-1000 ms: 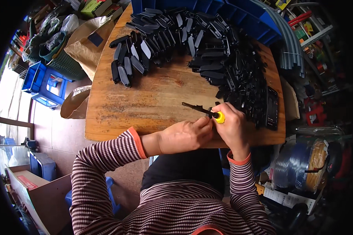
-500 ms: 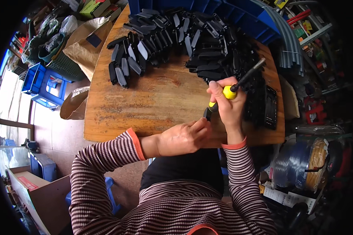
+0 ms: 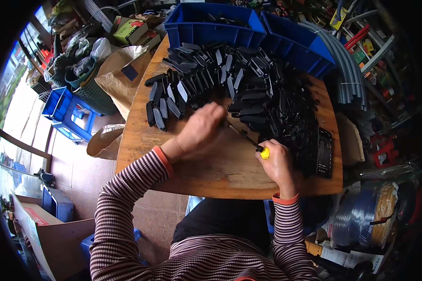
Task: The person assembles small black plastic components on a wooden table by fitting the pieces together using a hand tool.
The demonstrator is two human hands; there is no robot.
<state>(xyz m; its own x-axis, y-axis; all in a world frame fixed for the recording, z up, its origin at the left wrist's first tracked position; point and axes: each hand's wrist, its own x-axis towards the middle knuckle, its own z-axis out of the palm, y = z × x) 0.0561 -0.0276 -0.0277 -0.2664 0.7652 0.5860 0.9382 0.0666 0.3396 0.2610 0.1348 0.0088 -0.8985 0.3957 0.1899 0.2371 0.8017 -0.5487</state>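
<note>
My right hand [image 3: 276,161] is closed around a screwdriver [image 3: 265,153] with a yellow and black handle. Its dark shaft slants up and left across the tabletop, toward my left hand [image 3: 202,126]. That hand is slightly smeared by motion, with its fingers curled at the inner edge of a heap of black blade-shaped plastic parts [image 3: 253,103]. Whatever lies between those fingers is hidden. More of the black parts [image 3: 162,110] lie in rows to the left of the heap.
Two blue plastic bins [image 3: 215,30] stand at the far edge of the wooden table [image 3: 197,175]. A flat black phone-like object [image 3: 324,152] lies at the right edge. Brown paper bags [image 3: 119,70] and a blue stool [image 3: 72,114] are on the left, grey tubing [image 3: 351,79] on the right.
My left hand has moved away from the near edge to the heap; the black piece it pinched no longer shows. The screwdriver has swung from pointing up-right to up-left. The view has shifted.
</note>
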